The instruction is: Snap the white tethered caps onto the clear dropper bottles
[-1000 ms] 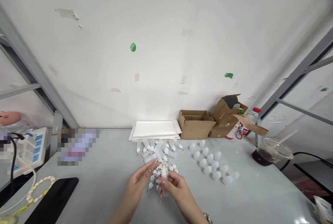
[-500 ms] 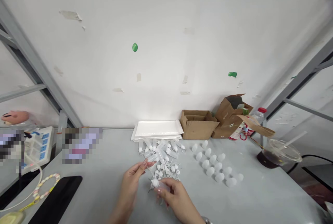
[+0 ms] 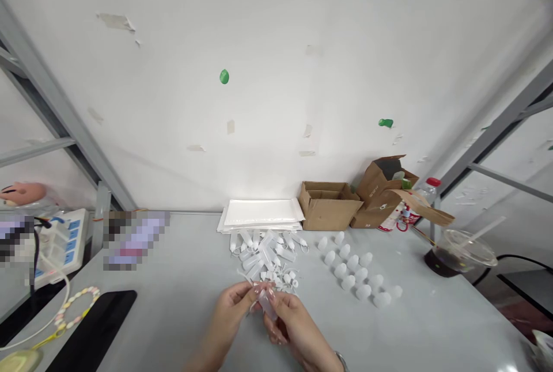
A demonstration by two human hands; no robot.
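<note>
My right hand [image 3: 290,319] is closed around a small translucent plastic bottle [image 3: 266,305], held tilted just above the table. The fingers of my left hand [image 3: 235,306] are pinched together at the bottle's upper end, touching the right fingertips; they hide that end. A thin white strand sticks out beside the left fingers. Directly beyond both hands lies a loose pile of small white caps [image 3: 283,277] with thin straps. Behind it, similar translucent bottles [image 3: 264,250] are heaped, some with white tops and loops.
White flat sheets or envelopes [image 3: 263,213] are stacked against the wall. Right of them stand an open cardboard box [image 3: 330,213] and a paper bag [image 3: 375,205]. Frosted egg-shaped pieces [image 3: 360,274] lie in rows. A drink cup [image 3: 449,257] stands far right, a black slab [image 3: 95,331] left.
My left hand has moved right and down to meet my right hand at the bottle. The bottle is tilted more upright, with its upper end now between the fingers of both hands.
</note>
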